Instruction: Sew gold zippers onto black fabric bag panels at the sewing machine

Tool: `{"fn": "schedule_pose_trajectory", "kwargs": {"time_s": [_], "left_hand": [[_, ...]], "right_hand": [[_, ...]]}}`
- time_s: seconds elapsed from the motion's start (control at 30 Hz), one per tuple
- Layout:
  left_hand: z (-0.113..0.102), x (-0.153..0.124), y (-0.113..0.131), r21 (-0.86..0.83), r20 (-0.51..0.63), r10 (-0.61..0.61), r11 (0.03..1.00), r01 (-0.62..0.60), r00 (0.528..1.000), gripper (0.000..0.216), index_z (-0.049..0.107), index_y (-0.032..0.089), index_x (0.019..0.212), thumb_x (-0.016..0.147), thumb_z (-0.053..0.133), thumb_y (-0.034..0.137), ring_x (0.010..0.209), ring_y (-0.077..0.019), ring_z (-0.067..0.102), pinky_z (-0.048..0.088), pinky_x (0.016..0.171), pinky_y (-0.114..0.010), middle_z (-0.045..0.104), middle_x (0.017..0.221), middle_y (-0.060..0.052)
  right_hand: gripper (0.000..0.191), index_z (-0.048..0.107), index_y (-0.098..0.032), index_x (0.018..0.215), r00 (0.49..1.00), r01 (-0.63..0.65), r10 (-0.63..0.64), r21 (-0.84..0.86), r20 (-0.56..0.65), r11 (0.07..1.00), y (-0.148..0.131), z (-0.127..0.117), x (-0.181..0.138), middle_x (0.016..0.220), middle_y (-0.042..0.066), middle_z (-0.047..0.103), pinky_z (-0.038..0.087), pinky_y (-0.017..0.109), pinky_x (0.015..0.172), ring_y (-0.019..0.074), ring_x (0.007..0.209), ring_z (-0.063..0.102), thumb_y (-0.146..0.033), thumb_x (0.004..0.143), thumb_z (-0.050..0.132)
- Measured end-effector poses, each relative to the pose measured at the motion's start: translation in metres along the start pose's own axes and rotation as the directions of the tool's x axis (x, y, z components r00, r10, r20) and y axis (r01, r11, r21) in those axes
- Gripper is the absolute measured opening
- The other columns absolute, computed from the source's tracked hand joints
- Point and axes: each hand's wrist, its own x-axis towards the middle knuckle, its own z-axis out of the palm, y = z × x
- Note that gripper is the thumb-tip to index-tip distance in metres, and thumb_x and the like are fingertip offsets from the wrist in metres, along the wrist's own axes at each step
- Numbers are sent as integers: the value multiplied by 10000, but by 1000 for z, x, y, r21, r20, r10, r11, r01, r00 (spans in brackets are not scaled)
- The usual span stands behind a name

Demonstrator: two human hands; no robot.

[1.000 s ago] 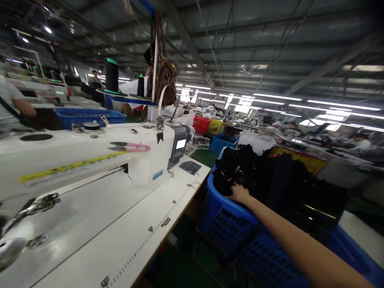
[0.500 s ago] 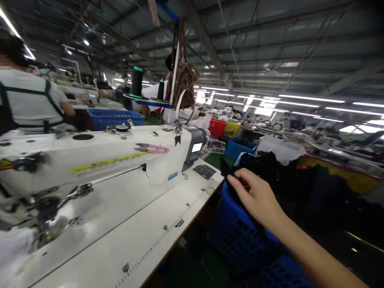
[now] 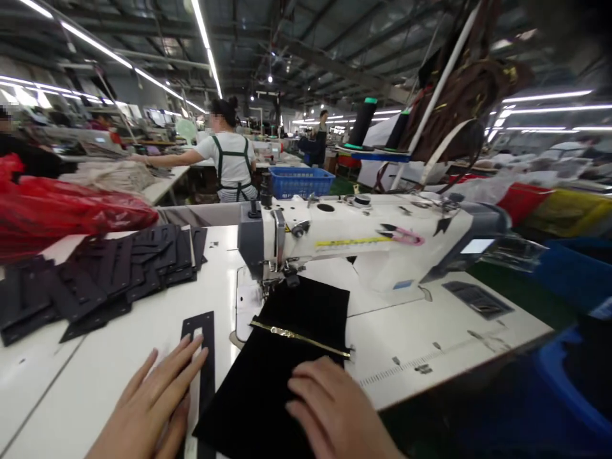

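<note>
My left hand (image 3: 155, 398) lies with fingers spread on a dark strip (image 3: 207, 370) with a slot in it, on the white table. Beside it, my right hand (image 3: 335, 408) rests on a black fabric piece (image 3: 268, 376), its fingers slightly bent and laid on the cloth; the thumb is hidden. A gold zipper (image 3: 306, 337) runs across this fabric. The fabric's far end reaches the needle area of a white sewing machine (image 3: 335, 229).
A pile of dark slotted strips (image 3: 119, 268) covers the table's left side, near a red plastic bag (image 3: 71, 204). Pink thread snips (image 3: 404, 236) lie against the machine arm. A co-worker (image 3: 232, 153) works beyond, near a blue basket (image 3: 301, 182).
The view has swung left. My right hand, earlier at the blue basket on the right pinching something black, is now over the black fabric on the table. My left hand has come into view.
</note>
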Motion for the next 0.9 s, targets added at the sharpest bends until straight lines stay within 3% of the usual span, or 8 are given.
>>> {"fn": "schedule_pose_trajectory", "kwargs": {"time_s": [0.13,0.17,0.33,0.47,0.67,0.77,0.83,0.9], "left_hand": [[-10,50,25,-210,-46,43,976,-51,998,374,523,282,1150,866,356,104,1063,-193,519,376,964,-390,567,1153,-24],[-8,65,33,-254,-33,92,962,-98,995,345,552,267,1097,866,366,90,986,-182,543,401,918,-372,590,1078,-24],[22,120,52,-313,166,120,948,-64,979,187,586,208,908,794,544,66,872,-185,532,405,805,-346,569,921,-21],[34,128,49,-324,261,166,943,-76,951,81,554,189,803,791,590,117,835,-184,527,388,777,-342,551,872,-10],[11,121,53,-402,90,223,900,-170,971,103,459,188,825,882,428,108,656,-152,526,401,644,-284,548,728,13],[-1,121,51,-487,142,181,869,-91,973,54,466,204,851,876,475,157,587,-131,542,406,548,-228,561,687,38],[-8,124,48,-575,216,166,818,-12,962,96,501,221,880,840,531,139,644,-118,579,434,578,-199,598,748,44],[-16,129,46,-629,212,197,777,-20,957,149,536,237,905,832,528,108,705,-109,594,452,628,-185,615,798,42]], "right_hand": [[188,573,-177,983,994,-108,108,-113,-8,988,34,-27,9,963,93,567,454,398,748,221,858,524,-140,882,418],[169,580,-180,965,995,-100,102,-130,9,986,40,-25,9,959,89,562,451,403,742,223,855,520,-143,871,445],[89,599,-189,865,989,-128,137,-155,52,980,47,-5,7,891,66,541,441,372,691,211,807,509,-146,817,539],[122,549,-179,742,982,-183,187,-100,38,978,40,-8,11,837,56,526,415,352,659,201,767,493,-117,831,491],[198,487,-176,753,999,-6,-1,-171,-43,985,31,-35,17,637,13,528,369,292,539,151,555,478,-137,902,362],[192,478,-200,745,990,-124,130,-113,47,986,37,-55,23,574,-27,544,388,255,479,133,492,520,-275,914,424],[184,504,-223,765,959,-240,244,-45,144,970,39,-76,29,624,-38,601,439,233,500,135,547,584,-374,870,510],[155,551,-255,844,960,-212,213,-22,181,977,35,-103,33,730,-37,653,477,222,540,140,627,622,-410,833,561]]}}
